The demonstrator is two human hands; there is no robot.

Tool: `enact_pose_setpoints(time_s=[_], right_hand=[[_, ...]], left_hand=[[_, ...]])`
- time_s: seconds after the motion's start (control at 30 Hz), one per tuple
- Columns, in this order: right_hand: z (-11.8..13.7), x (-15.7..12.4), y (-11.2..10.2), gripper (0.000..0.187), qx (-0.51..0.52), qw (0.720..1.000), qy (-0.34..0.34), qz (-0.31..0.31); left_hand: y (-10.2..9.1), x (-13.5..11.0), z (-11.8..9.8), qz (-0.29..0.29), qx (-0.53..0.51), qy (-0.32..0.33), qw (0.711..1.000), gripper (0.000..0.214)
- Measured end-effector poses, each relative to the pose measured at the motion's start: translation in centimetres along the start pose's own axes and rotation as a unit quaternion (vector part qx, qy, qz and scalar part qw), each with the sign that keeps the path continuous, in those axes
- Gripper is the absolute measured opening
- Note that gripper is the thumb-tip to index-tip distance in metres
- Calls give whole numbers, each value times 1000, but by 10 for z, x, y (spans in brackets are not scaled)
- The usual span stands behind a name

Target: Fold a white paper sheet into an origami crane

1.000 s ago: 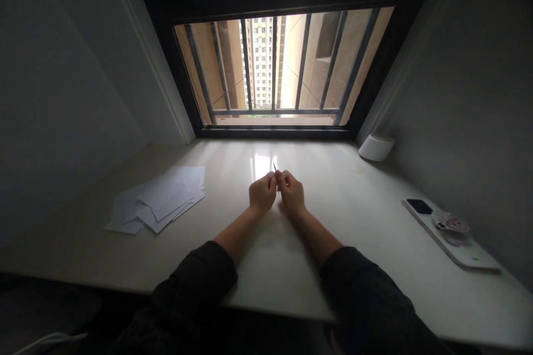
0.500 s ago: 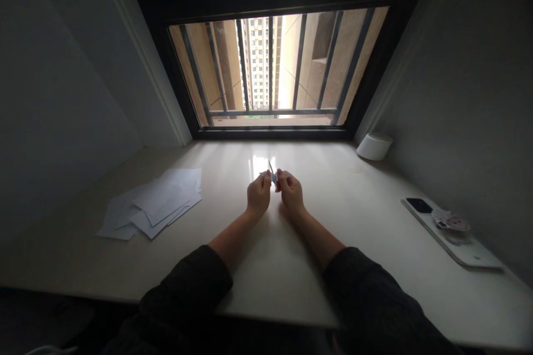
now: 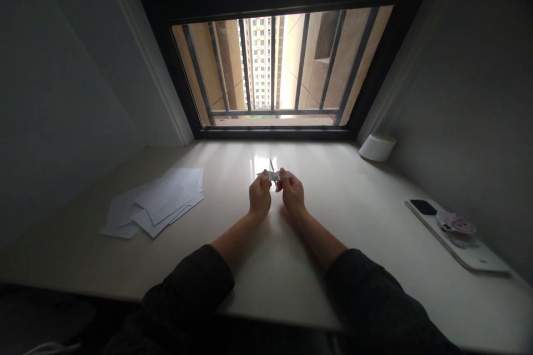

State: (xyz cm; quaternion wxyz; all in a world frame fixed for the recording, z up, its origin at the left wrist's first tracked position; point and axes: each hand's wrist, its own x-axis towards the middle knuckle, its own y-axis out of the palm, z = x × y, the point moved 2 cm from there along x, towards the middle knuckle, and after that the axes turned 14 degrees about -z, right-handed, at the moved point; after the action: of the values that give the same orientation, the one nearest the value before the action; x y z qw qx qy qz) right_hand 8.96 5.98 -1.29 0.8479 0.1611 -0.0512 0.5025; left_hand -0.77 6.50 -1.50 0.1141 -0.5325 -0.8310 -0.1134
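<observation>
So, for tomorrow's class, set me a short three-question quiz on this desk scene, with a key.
1. True or false: the loose white paper sheets lie on the right of the desk, beside the phone.
2. Multiple choice: what do the left hand and right hand hold up between them?
A) a pen
B) a small folded white paper
C) a pair of scissors
3. Fill in the blank: the window beyond the desk has dark metal ____ across it.

Key: 1 false, they lie on the left; 2 B; 3 bars.
</observation>
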Motion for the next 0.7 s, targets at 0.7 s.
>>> enact_pose_setpoints(time_s=[0.7], right_hand=[[-7, 5, 2, 47, 50, 997, 54, -11]], left_hand=[[-1, -1, 0, 4, 12, -2, 1000, 48]])
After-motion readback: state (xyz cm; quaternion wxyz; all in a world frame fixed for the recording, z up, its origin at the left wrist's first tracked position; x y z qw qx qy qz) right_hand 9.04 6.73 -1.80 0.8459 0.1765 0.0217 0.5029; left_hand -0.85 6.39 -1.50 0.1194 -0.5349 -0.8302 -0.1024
